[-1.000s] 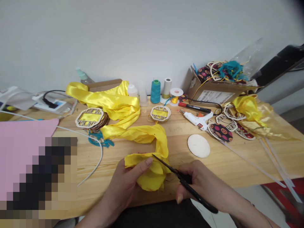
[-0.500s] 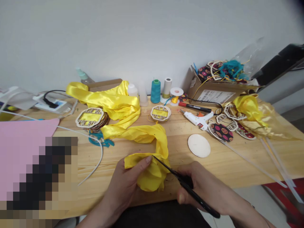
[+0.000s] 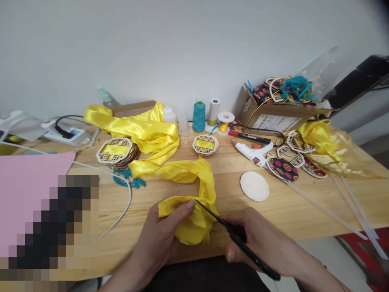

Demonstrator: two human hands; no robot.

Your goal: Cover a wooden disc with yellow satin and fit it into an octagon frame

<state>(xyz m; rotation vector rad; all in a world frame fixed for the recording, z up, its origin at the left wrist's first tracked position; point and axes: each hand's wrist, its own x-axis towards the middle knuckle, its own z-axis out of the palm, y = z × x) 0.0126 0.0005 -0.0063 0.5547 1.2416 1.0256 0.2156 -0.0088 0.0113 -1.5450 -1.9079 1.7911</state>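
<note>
Near the table's front edge my left hand pinches yellow satin fabric, thumb on top and the other fingers hidden beneath. My right hand grips black scissors, whose blades point up and left onto the fabric. The blade tip meets the cloth just beside my left thumb, and the blades look nearly closed. From this piece the yellow strip runs back over the table to a larger heap. Right of it lies a round white disc.
Behind stand a teal thread cone and a ribbon spool. A white glue gun and a marker lie right of centre. A cardboard box stands back right. Lattice-framed ornaments are stacked left, near a white cable.
Hardly anything differs. The scissor handles and my right thumb have shifted very slightly left; my left hand and the fabric stay nearly in place.
</note>
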